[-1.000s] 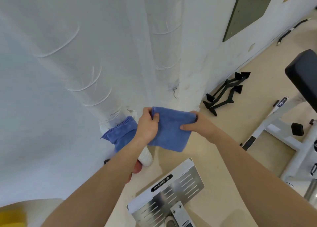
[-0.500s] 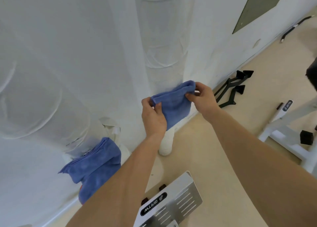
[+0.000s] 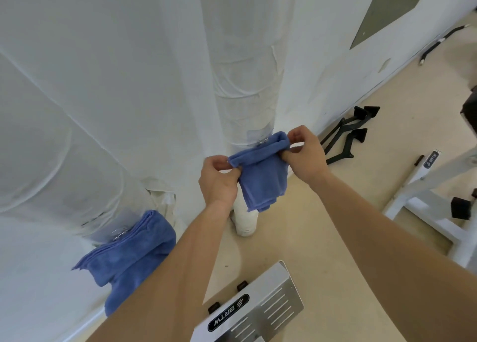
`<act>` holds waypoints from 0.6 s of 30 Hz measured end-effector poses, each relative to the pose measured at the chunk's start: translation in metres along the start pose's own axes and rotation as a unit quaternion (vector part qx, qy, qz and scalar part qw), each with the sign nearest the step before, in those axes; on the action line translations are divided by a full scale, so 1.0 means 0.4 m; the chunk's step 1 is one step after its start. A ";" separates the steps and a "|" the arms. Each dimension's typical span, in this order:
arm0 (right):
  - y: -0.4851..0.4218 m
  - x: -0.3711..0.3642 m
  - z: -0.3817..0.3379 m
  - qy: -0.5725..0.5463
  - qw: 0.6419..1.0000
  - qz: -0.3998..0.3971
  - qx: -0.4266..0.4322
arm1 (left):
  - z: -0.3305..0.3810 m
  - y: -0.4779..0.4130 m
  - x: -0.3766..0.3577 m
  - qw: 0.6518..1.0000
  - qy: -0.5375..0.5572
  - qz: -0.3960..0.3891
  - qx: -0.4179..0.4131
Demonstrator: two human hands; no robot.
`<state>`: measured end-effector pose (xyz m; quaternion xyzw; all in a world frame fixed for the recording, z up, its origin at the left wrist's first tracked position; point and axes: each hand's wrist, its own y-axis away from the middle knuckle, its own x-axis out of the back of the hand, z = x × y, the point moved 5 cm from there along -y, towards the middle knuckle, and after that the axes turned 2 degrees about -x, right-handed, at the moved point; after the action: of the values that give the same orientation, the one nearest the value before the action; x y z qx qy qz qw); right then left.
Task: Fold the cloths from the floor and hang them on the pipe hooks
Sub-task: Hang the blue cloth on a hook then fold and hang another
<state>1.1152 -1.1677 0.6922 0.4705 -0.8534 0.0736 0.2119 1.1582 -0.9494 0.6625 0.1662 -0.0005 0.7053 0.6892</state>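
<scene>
A folded blue cloth (image 3: 263, 179) hangs between my two hands, its top edge right at a small metal hook (image 3: 262, 142) on the white wrapped pipe (image 3: 247, 83). My left hand (image 3: 219, 179) pinches the cloth's top left corner. My right hand (image 3: 304, 155) pinches the top right corner. A second blue cloth (image 3: 129, 256) hangs folded over another hook (image 3: 118, 234) on the pipe at the lower left, partly hidden behind my left forearm.
White wall and wrapped pipes fill the left and centre. A white and steel machine plate (image 3: 253, 308) lies on the beige floor below my arms. Black stands (image 3: 348, 135) lie by the wall at right. A white bench frame (image 3: 423, 199) stands at far right.
Both hands have lifted the folded cloth up and brought it against the pipe at the hook; the view shifted so the hung cloth now appears lower left.
</scene>
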 end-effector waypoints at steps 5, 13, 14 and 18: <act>0.024 0.015 -0.017 -0.007 0.998 -0.057 0.010 | 0.074 0.071 0.014 0.991 -0.048 0.002 -0.125; -0.023 -0.026 -0.011 0.091 0.995 -0.006 -0.035 | 0.068 0.029 -0.036 0.985 -0.130 0.004 -0.111; -0.029 -0.030 -0.001 0.088 0.994 -0.015 -0.056 | 0.057 0.018 -0.039 0.985 -0.142 0.005 -0.099; -0.033 -0.020 0.000 0.099 0.992 -0.014 -0.075 | 0.041 0.005 -0.042 0.976 -0.204 -0.008 -0.074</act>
<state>1.1298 -1.1687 0.6877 0.4555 -0.8246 0.0529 0.3313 1.1601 -0.9696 0.6745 0.2555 -0.1920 0.6489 0.6905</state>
